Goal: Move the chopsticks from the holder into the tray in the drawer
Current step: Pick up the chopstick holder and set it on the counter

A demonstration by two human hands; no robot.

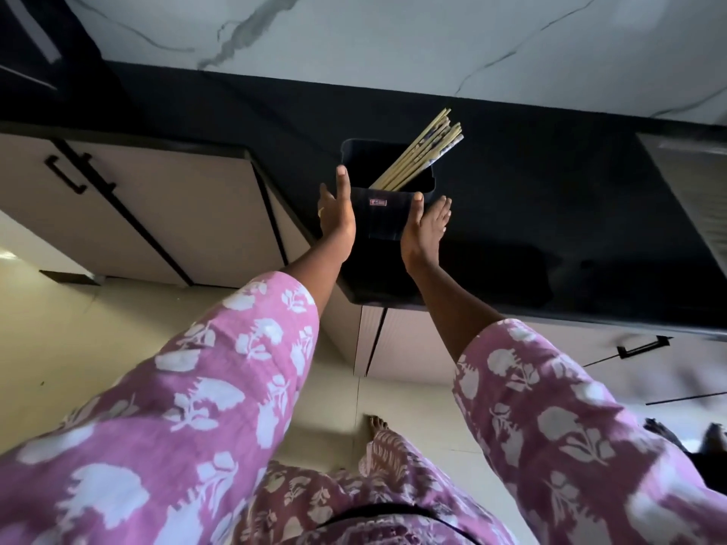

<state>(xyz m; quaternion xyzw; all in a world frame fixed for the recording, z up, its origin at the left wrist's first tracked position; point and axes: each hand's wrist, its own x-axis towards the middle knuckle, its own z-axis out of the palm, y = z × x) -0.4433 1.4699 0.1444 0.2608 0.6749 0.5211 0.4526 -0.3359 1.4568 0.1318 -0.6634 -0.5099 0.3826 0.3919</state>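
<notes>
A black square holder (383, 214) stands on the dark countertop (550, 214) near its front corner. Several pale wooden chopsticks (419, 153) lean out of it toward the upper right. My left hand (336, 218) lies flat against the holder's left side with straight fingers. My right hand (427, 230) lies against its right side, thumb at the front right corner and fingers stretched past it. No drawer tray is in view.
Beige cabinet doors with black handles (65, 173) run along the left. A drawer front with a black handle (643, 346) sits under the counter on the right. A marbled white wall (393, 37) rises behind. A ribbed surface (700, 190) lies at the far right.
</notes>
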